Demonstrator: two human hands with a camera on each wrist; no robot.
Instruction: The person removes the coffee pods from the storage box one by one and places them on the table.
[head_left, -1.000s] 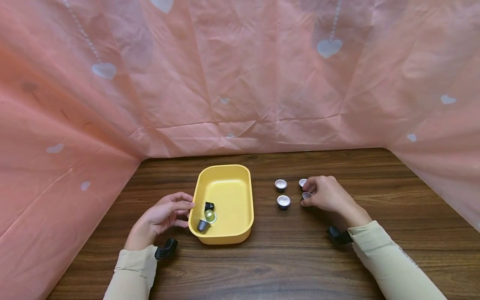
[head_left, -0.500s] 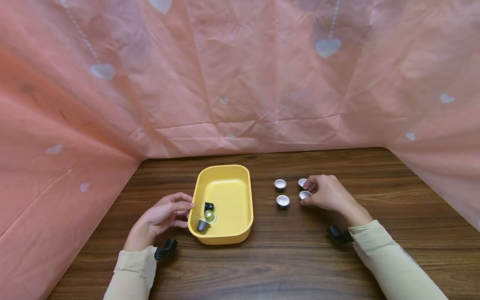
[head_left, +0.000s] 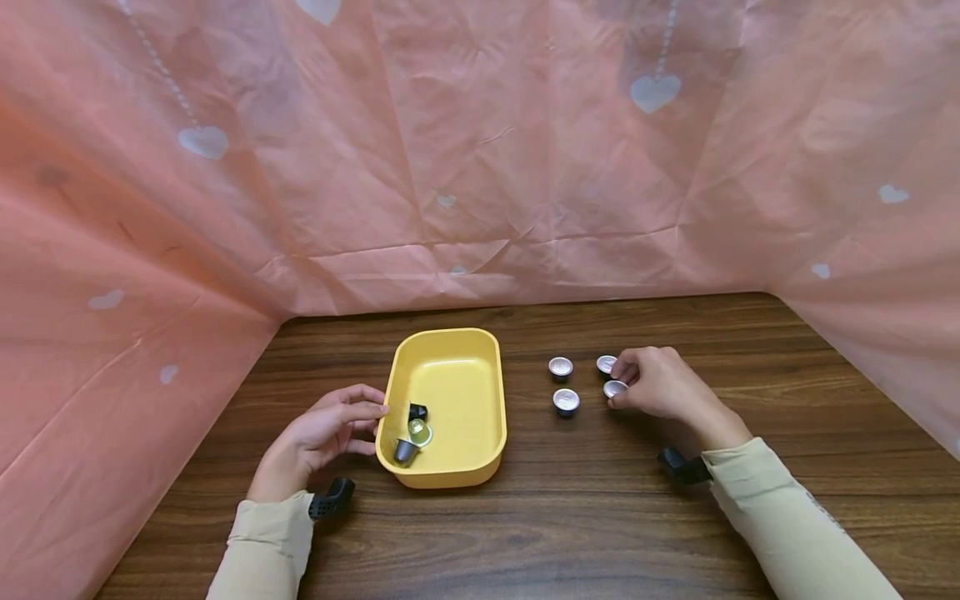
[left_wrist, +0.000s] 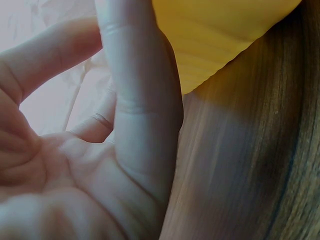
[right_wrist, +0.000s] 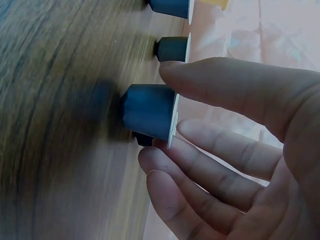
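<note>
A yellow tray (head_left: 491,392) sits left of centre on the wooden table and holds three capsules: black (head_left: 417,412), yellow-green (head_left: 420,431) and grey (head_left: 406,452). My left hand (head_left: 371,427) rests with relaxed fingers against the tray's left wall (left_wrist: 215,35). Right of the tray, my right hand (head_left: 621,385) pinches a foil-topped capsule (head_left: 615,388) that is low at the table. The right wrist view shows this dark capsule (right_wrist: 147,111) between my thumb (right_wrist: 225,85) and fingers. Three more capsules (head_left: 560,367), (head_left: 566,401), (head_left: 606,364) stand beside it.
Pink sheeting with white hearts (head_left: 652,92) walls in the table at the back and on both sides. A black wrist camera mount shows on each forearm, on the left (head_left: 333,497) and on the right (head_left: 682,467). Bare wood (head_left: 525,533) lies at the front.
My right hand has shifted slightly to the right, and the pinched capsule has moved with it. The left hand and the tray have stayed put.
</note>
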